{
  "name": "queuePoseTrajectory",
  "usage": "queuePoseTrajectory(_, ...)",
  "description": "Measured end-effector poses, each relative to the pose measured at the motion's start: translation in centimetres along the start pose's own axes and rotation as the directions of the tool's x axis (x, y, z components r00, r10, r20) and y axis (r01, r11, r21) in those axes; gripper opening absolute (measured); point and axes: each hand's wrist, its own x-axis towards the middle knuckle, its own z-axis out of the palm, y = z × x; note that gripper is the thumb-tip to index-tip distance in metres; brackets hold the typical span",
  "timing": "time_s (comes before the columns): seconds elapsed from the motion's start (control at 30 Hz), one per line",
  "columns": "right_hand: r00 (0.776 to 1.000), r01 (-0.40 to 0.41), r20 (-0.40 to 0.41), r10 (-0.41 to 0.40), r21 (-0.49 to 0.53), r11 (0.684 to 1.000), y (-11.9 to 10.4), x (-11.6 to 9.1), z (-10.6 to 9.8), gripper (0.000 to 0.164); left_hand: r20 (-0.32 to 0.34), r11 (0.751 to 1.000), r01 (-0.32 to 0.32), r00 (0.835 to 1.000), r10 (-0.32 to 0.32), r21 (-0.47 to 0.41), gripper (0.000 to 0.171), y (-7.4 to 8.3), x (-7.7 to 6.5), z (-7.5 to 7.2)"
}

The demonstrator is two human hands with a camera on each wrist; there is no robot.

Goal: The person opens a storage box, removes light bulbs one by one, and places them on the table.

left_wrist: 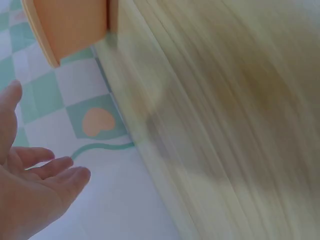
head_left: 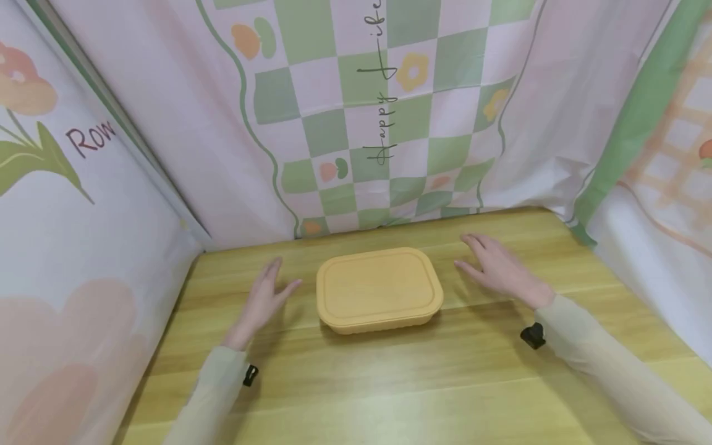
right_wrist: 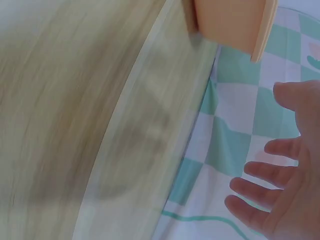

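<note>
A yellow-orange rectangular container with a lid [head_left: 379,287] sits on the wooden table, between my two hands. To its left, my left hand [head_left: 260,306] hovers apart from it, thumb spread from the fingers and nothing held. My right hand [head_left: 500,271] is off to the container's right, also apart from it, with thumb and fingers spread. In the left wrist view the container's side [left_wrist: 75,25] shows above the left hand [left_wrist: 35,190]. The right wrist view shows its other side [right_wrist: 230,25] above the relaxed fingers of the right hand [right_wrist: 285,185]. Whatever the container holds is hidden.
The wooden table [head_left: 389,389] meets a hanging cloth [head_left: 367,123] with green and white checks at its back edge. Printed cloths also hang at the left [head_left: 83,235] and right [head_left: 662,204]. Small black devices [head_left: 534,335] sit at both wrists.
</note>
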Motion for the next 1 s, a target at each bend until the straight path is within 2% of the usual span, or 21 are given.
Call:
queuePoseTrajectory(0.23, 1.0, 0.01, -0.001, -0.01, 0.096, 0.995, -1.4, -0.2, -0.1, 0.057, -0.017, 0.997, -0.032, 0.999, 0.031, -0.064, 0.074, 0.9, 0.2, 0.6)
queuePoseTrajectory(0.47, 0.999, 0.021, 0.024, -0.025, 0.147, 0.989, -2.9, -0.2, -0.1, 0.049, -0.017, 0.996, -0.066, 0.998, 0.065, -0.062, 0.073, 1.9, 0.1, 1.2)
queuePoseTrajectory(0.63, 0.999, 0.03, 0.018, -0.033, 0.175, 0.984, -3.4, -0.3, 0.1, 0.047, -0.015, 0.988, -0.096, 0.995, 0.095, -0.119, 0.071, 2.4, 0.0, 1.7)
queuePoseTrajectory(0.77, 0.999, 0.039, 0.015, -0.043, 0.205, 0.978, -3.7, -0.1, 0.3, 0.046, 0.006, 0.978, -0.087, 0.996, 0.089, -0.19, 0.069, 2.8, -0.1, 2.0)
queuePoseTrajectory(1.0, 0.998, 0.046, 0.021, -0.054, 0.287, 0.957, -4.3, 0.3, 0.7, 0.044, 0.034, 0.971, -0.067, 0.997, 0.076, -0.228, 0.067, 3.0, -0.2, 2.8)
